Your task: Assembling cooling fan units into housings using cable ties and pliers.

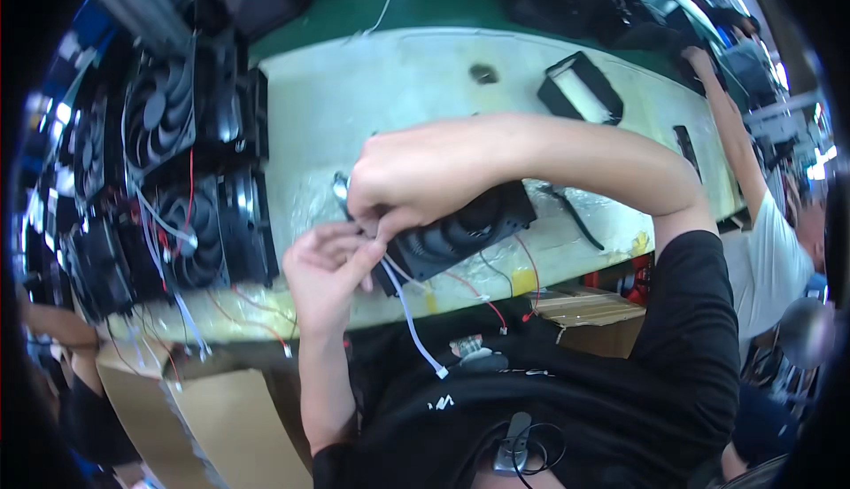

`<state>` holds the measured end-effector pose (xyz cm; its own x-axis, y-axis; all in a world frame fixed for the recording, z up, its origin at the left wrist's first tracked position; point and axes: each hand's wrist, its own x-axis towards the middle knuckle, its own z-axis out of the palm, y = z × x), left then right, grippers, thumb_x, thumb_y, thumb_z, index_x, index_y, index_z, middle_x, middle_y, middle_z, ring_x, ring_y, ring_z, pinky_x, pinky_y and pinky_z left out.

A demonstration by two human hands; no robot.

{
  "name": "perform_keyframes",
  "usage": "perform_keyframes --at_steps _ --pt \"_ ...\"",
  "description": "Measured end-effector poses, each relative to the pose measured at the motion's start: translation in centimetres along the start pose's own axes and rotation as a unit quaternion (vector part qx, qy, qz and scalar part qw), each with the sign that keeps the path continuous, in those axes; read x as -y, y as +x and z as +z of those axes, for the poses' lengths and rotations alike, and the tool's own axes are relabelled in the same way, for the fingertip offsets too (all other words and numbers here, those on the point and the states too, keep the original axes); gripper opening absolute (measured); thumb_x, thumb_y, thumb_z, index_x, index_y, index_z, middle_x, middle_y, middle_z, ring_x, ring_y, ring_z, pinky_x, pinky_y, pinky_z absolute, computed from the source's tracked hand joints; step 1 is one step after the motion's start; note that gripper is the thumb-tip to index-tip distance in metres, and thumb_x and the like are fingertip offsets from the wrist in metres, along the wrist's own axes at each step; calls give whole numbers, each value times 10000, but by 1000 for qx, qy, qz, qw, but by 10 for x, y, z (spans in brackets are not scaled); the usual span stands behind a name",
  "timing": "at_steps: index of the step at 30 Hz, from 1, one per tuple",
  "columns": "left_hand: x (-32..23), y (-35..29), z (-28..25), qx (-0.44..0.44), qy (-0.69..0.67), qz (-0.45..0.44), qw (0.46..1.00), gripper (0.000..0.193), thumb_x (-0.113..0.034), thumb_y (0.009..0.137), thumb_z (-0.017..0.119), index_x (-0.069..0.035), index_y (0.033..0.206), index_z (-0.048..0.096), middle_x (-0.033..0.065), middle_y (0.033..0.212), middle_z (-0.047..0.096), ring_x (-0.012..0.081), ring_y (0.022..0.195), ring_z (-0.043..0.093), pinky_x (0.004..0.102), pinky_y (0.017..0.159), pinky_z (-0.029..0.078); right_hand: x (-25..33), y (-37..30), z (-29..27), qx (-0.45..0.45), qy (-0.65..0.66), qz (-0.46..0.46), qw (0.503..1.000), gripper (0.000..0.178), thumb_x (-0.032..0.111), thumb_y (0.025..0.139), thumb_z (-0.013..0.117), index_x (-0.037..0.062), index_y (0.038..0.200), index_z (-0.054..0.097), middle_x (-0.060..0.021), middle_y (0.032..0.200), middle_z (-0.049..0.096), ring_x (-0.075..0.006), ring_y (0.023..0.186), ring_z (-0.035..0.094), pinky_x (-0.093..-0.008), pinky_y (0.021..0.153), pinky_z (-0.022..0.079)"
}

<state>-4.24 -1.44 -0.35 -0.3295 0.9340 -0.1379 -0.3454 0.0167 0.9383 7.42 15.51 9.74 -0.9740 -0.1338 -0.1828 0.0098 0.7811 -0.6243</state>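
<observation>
A black fan unit [469, 234] lies at a slant on the table before me, partly hidden under my right forearm. At its left end my two hands meet. My left hand [326, 263] pinches a pale lavender cable [412, 325] between thumb and fingers; the cable hangs over the table's near edge and ends in a white plug [442, 372]. Just above, my right hand [416, 174] has its fingers curled in a pinch against the left fingertips. What it grips is hidden. Thin red wires [529, 298] with small plugs trail from the unit's near side.
Several black fan units [164, 117] are stacked at the left, wires dangling. A black open frame [580, 89] and a black strip [580, 221] lie on the table [354, 90]. Cardboard boxes [221, 409] stand below the near edge. Another person's arm [730, 121] reaches in at the right.
</observation>
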Motion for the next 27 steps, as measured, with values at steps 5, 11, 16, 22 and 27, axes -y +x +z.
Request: perform_keyframes --at_steps 5,11,16,22,27 --pt "11 -6 -4 56 14 67 996 140 94 795 713 96 934 696 155 855 679 127 584 611 214 495 483 2 -11 15 -9 70 28 997 136 105 793 671 -15 856 682 -181 741 642 -347 716 618 -402 664 486" --pt "12 -11 1 58 80 139 985 86 111 787 682 91 870 693 122 842 656 127 676 611 213 551 462 5 -24 34 -88 71 -6 994 127 92 805 662 -30 831 639 -165 777 607 -322 741 598 -382 683 470" --pt "24 -6 3 1 199 266 943 108 123 743 666 59 827 687 72 870 629 84 712 588 193 599 451 17 -30 50 -75 216 31 973 73 35 819 649 -28 807 615 -87 736 584 -189 673 556 -304 638 436" --pt "39 -3 -2 -72 170 286 940 238 115 741 678 39 966 699 53 846 587 86 686 578 201 616 471 20 -40 72 -185 311 18 932 86 39 826 687 -19 812 625 -70 809 635 -120 749 588 -253 700 466" --pt "34 -15 -2 12 237 386 891 366 94 726 736 26 1082 695 56 844 588 88 687 541 201 577 448 3 -144 98 -489 35 159 857 141 56 807 717 7 926 658 -82 888 654 -190 813 610 -290 750 480"
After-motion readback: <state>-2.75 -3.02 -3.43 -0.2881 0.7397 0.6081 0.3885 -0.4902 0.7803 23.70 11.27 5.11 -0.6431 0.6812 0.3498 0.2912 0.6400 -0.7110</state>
